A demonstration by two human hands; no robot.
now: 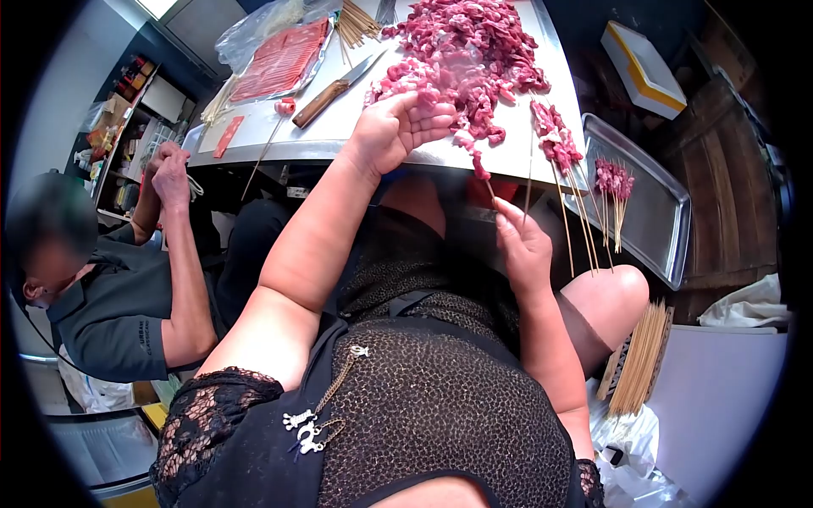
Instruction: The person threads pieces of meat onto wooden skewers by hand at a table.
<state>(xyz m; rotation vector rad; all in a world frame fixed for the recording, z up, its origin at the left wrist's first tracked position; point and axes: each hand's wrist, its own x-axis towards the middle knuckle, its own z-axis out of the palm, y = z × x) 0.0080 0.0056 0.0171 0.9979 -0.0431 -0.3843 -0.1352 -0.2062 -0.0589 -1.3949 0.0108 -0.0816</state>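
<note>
In the head view, my right hand (523, 241) pinches a bamboo skewer (491, 191) with a few bits of raw meat (478, 161) threaded near its tip. My left hand (405, 127) is at the front of the pile of raw meat pieces (474, 55), palm turned up and fingers stretched out, slightly curled. Whether its fingertips touch the meat I cannot tell. Right of the pile, loaded meat skewers (555, 140) lie at the table's edge with their sticks hanging over it.
A wooden-handled knife (322, 103) and a plastic-wrapped pack of red slices (281, 61) lie on the white table (347, 123). At right, a metal tray (660, 229) bears more skewers (614, 179). Bare sticks (639, 360) fill a box below. A co-worker (118, 296) sits left.
</note>
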